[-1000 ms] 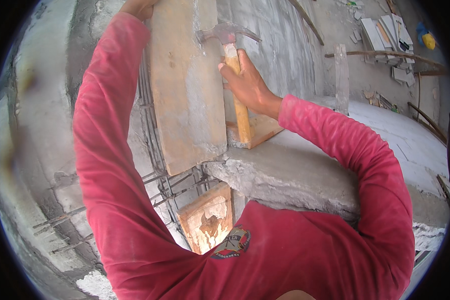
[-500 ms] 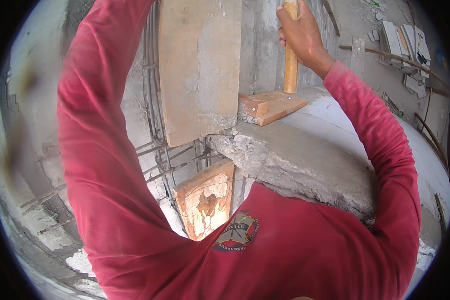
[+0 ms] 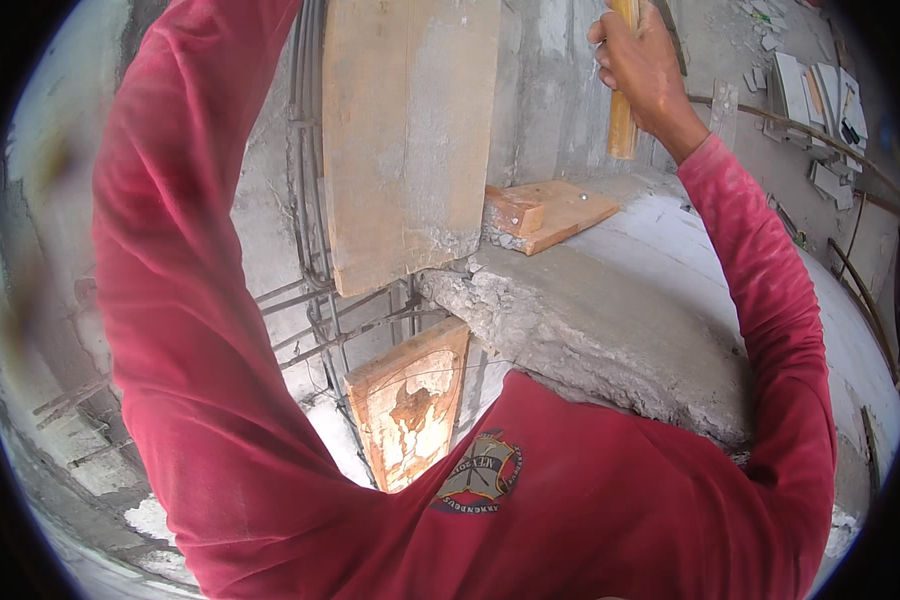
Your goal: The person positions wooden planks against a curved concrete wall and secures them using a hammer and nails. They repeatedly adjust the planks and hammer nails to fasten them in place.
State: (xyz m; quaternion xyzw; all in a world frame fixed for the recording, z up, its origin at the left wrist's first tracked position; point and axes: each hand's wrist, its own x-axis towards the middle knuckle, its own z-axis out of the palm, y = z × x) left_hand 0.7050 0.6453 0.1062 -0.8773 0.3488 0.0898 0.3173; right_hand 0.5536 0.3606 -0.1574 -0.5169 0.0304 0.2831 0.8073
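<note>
My right hand (image 3: 652, 75) is closed around a round yellow wooden handle (image 3: 622, 132), held upright near the top edge. Whatever is on the handle's upper end lies outside the picture. Left of it stands a tall wooden board (image 3: 410, 140), smeared with grey cement. Below the handle, and apart from it, a short wooden plank (image 3: 570, 212) with a small block (image 3: 513, 212) on its left end rests on the concrete ledge (image 3: 610, 305). My left arm (image 3: 185, 250) reaches up past the top edge, so my left hand is out of view.
Steel reinforcing bars (image 3: 320, 300) run up and across an opening left of the ledge's broken edge. Down in the opening is a stained wooden panel (image 3: 410, 405). White tile-like slabs (image 3: 820, 100) are stacked at the far right, near thin rods (image 3: 820, 140).
My right hand has lifted the handle up and to the right, away from the short plank. My left arm has shifted slightly left.
</note>
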